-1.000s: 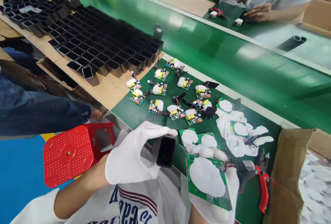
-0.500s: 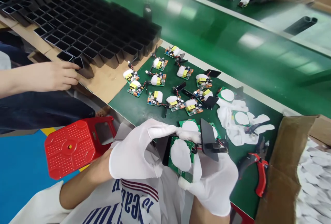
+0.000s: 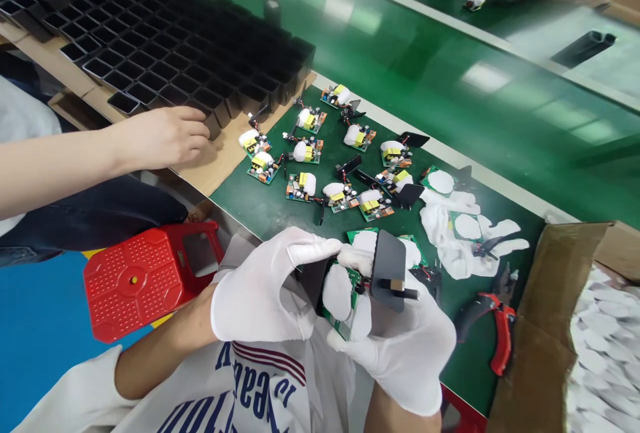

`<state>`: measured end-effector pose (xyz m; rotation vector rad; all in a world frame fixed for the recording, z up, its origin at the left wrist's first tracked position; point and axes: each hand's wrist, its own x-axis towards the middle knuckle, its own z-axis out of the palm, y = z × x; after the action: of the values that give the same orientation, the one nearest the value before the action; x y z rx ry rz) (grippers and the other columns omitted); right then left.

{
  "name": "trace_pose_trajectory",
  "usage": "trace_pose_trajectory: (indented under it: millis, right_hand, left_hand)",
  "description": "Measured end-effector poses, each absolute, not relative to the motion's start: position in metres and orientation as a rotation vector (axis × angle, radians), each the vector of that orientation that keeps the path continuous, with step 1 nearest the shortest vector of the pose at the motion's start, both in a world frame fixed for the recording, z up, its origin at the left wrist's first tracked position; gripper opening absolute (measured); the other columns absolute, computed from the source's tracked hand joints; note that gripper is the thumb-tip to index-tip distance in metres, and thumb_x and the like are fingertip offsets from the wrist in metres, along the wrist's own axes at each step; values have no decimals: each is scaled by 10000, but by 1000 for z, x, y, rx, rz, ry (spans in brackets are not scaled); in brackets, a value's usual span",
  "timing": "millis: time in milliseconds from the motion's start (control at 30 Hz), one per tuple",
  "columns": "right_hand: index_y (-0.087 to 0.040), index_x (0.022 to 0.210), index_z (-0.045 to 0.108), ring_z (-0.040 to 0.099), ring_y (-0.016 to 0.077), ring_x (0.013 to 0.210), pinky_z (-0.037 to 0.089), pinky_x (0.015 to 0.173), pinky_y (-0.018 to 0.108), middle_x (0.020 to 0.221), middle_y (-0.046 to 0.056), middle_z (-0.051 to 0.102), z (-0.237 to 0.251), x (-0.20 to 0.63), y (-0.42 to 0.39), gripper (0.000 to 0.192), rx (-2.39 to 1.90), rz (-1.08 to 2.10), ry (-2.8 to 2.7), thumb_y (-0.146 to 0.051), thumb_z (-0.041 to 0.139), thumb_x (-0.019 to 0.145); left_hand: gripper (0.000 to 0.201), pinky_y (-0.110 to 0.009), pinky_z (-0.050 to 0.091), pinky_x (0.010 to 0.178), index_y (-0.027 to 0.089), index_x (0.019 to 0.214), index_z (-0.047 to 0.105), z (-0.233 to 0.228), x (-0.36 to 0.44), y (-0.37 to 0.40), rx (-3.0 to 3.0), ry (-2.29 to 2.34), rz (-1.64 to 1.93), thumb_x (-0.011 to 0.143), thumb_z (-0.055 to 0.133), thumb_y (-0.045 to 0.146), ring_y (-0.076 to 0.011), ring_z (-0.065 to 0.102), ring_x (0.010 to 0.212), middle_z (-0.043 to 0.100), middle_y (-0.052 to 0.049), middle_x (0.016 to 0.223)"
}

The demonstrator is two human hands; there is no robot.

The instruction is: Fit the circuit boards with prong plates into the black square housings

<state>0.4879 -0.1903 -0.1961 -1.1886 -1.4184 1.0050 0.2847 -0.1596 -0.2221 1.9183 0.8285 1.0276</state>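
- Green conveyor belt [image 3: 450, 86] fills the background, and on its near side lies a green work mat [image 3: 265, 209] crowded with parts.
- Big block of empty black housings [image 3: 175, 53] stands open-mouthed in rows at the far left; a co-worker's bare hand [image 3: 160, 136] rests at its near edge.
- Red plastic stool [image 3: 145, 279] sits below the bench, and an open cardboard box of white pads [image 3: 600, 346] is at the right.
- About a dozen populated circuit boards [image 3: 330, 159] lie loose on the mat, none of them cased. Judging by that and the many empty housings, most of the casing work looks still ahead.
- Left hand [image 3: 260, 293], in a white glove, is curled around a black housing [image 3: 313, 279], thumb and fingers pinching its sides.
- Right hand [image 3: 400, 346], also gloved, is closed on a green circuit board [image 3: 343, 296] with a white pad stuck on it; a black end plate [image 3: 387, 269] hangs off the board by wires.
- Board's edge sits right at the housing's mouth, seemingly only partly in; how deep is hidden by the fingers.
- Red-handled cutters [image 3: 500, 339] lie untouched on the mat, near the right hand.
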Motion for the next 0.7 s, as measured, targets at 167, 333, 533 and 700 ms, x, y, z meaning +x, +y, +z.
trace_pose_trajectory:
  millis: [167, 333, 533, 700]
  right_hand:
    - [-354, 1273, 778, 819, 335, 1060, 730, 850, 519, 1225, 64, 842, -198, 486, -191, 487, -1054, 988, -1446, -186, 943, 847]
    - [-284, 1219, 789, 828, 329, 1039, 727, 871, 490, 1192, 89, 852, -198, 486, -190, 463, -1057, 961, -1440, -214, 990, 807]
    - [-291, 1220, 778, 829, 331, 1088, 722, 929, 520, 1192, 66, 853, -200, 486, -189, 476, -1042, 964, -1442, -169, 981, 807]
    - [-299, 1251, 767, 811, 328, 1145, 694, 977, 511, 1215, 57, 840, -207, 487, -192, 499, -1019, 997, -1445, -147, 968, 820]
  left_hand:
    - [1008, -447, 651, 1078, 342, 1611, 467, -222, 285, -160, 1916, 816, 1050, 714, 809, 33, -304, 761, 1261, 699, -83, 1424]
    - [1020, -471, 655, 1085, 346, 1622, 467, -222, 284, -160, 1919, 827, 1016, 715, 822, 44, -314, 765, 1256, 699, -88, 1431]
    - [1003, -446, 643, 1103, 342, 1625, 466, -223, 281, -159, 1904, 791, 1039, 737, 815, 34, -301, 750, 1288, 696, -87, 1436]
    - [1044, -451, 650, 1088, 346, 1632, 450, -228, 281, -160, 1917, 783, 1085, 712, 851, 57, -320, 743, 1296, 708, -89, 1410]
